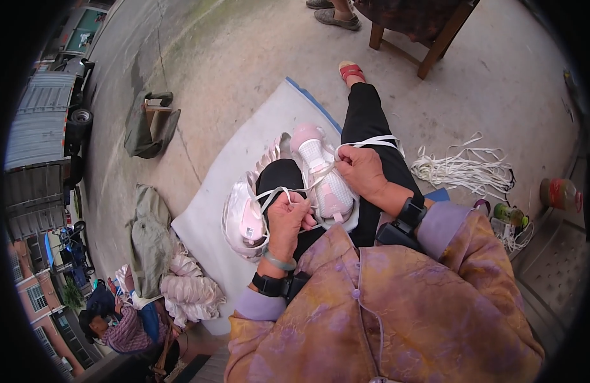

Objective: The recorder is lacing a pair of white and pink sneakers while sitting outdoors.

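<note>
A pink and white sneaker lies on my lap between my legs, its rounded pink end pointing away from me. A white shoelace runs across it, with strands trailing over my right thigh. My right hand pinches the lace beside the shoe's lacing area. On the near left side, my left hand is closed with its fingertips on another stretch of lace. Left of it, more pale pink shoe parts lie around my left knee, partly covered by that knee.
White laces lie in a loose heap on the ground at the right, near bottles. A white sheet spreads under my legs. Bundled pink shoes and a green cloth sit left. Another person sits lower left; a wooden chair stands ahead.
</note>
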Tool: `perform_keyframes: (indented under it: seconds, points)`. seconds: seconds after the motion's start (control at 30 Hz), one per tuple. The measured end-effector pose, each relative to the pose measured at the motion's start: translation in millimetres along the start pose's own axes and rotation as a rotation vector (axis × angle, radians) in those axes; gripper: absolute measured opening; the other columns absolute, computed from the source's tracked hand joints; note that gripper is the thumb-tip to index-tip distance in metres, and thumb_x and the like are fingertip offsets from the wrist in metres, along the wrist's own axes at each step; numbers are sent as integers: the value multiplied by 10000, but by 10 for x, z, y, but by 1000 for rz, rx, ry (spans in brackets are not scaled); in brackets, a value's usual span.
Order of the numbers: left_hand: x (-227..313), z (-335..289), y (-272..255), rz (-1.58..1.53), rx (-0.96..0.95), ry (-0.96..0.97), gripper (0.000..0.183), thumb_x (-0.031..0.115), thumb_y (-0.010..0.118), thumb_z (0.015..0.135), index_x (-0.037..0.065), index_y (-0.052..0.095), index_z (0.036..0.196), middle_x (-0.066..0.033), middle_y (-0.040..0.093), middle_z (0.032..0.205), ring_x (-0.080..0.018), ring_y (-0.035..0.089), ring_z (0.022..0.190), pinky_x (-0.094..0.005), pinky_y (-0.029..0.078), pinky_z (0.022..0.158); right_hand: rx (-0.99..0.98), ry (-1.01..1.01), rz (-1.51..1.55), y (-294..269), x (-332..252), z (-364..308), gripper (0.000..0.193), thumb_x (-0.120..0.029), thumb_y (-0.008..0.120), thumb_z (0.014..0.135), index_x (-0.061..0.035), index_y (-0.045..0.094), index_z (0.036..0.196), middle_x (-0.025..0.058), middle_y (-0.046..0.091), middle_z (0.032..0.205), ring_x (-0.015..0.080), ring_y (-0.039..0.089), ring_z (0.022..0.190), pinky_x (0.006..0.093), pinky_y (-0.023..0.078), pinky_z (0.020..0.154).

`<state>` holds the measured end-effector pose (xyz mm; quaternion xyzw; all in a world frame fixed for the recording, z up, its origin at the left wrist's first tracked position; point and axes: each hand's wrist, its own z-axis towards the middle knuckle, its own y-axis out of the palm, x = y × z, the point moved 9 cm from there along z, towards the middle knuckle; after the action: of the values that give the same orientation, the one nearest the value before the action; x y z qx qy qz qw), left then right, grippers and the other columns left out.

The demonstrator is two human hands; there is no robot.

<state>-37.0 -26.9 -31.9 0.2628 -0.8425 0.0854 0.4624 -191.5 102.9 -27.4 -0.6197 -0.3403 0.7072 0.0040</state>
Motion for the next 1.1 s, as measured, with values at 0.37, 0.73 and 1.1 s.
perform_keyframes:
  seconds: [0.37, 0.73, 1.1]
  points:
    - [43, 180, -5, 357, 35, 85, 142, 80, 557, 868, 14, 587, 990, -6, 569, 656, -37, 482, 435, -159, 337, 374, -168, -139, -447, 15, -239, -39, 232, -273, 598, 806, -57, 515, 809, 161, 579, 614, 340, 599, 595, 432, 456, 544]
    - [119, 432, -45, 291, 160, 241, 229, 55, 526, 883, -23, 529, 1098, -12, 551, 647, -45, 470, 455, -186, 357, 392, -403, -760, -358, 267, -772, -361, 311, -201, 671, 695, -143, 593, 990, 51, 494, 788, 222, 528, 742, 377, 389, 660]
    - [140, 473, -40, 307, 215, 328, 201, 40, 524, 876, -20, 522, 1068, -8, 532, 627, -51, 469, 467, -198, 380, 424, -387, -589, -198, 250, -599, -231, 384, -189, 695, 674, -109, 584, 1033, 81, 519, 807, 272, 545, 771, 383, 438, 672]
